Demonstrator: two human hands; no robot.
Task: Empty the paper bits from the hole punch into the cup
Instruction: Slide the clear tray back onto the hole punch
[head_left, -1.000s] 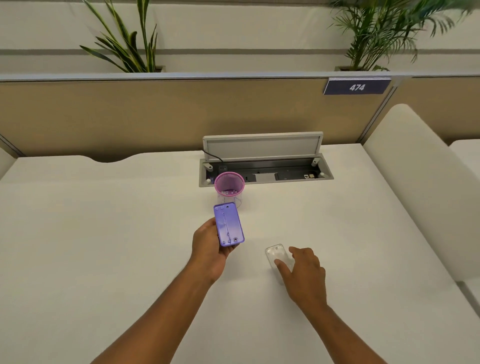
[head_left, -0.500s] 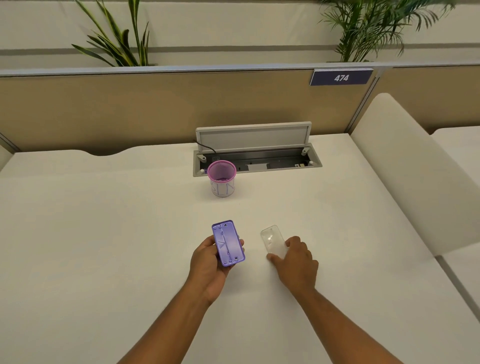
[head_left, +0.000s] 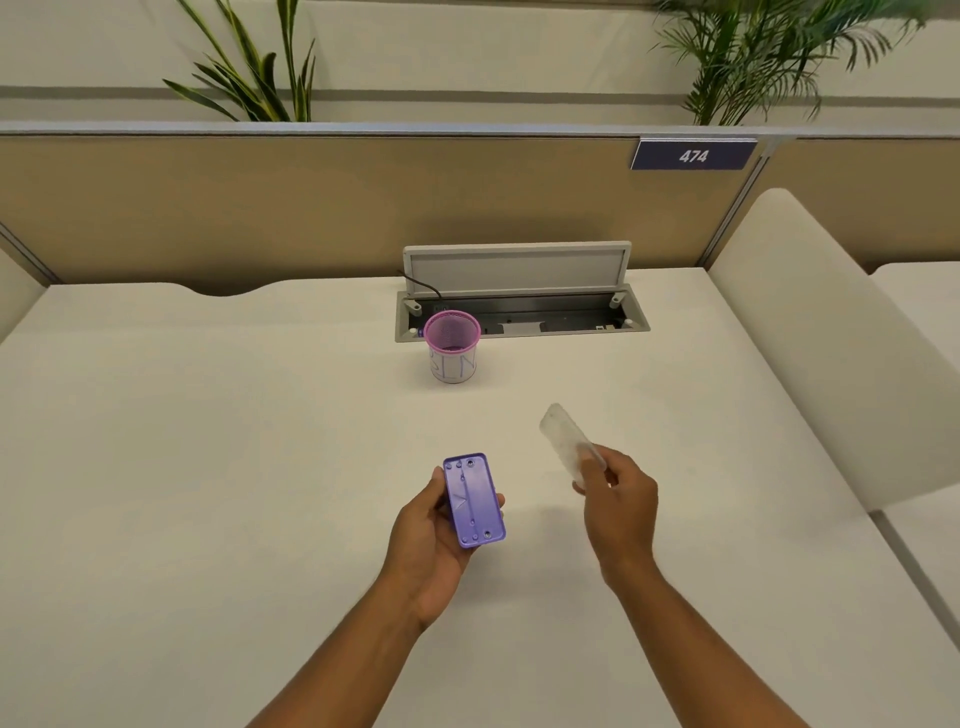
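Observation:
My left hand (head_left: 431, 535) holds the purple hole punch (head_left: 474, 500) with its flat underside facing up, above the desk's middle. My right hand (head_left: 621, 501) grips the clear plastic tray cover (head_left: 569, 441) by its near end; the cover is lifted off the desk and tilts up and away to the left. The pink mesh cup (head_left: 451, 347), wrapped in white paper with writing, stands upright farther back, well apart from both hands. I cannot make out paper bits inside the cup.
An open cable box (head_left: 519, 312) with a raised grey lid sits in the white desk (head_left: 208, 467) right behind the cup. A beige divider with a "474" sign (head_left: 693, 155) runs along the back. A white side panel (head_left: 831, 338) stands at right.
My left hand drew the hole punch back from the cup toward me. My right hand closed on the clear cover that lay on the desk and lifted it.

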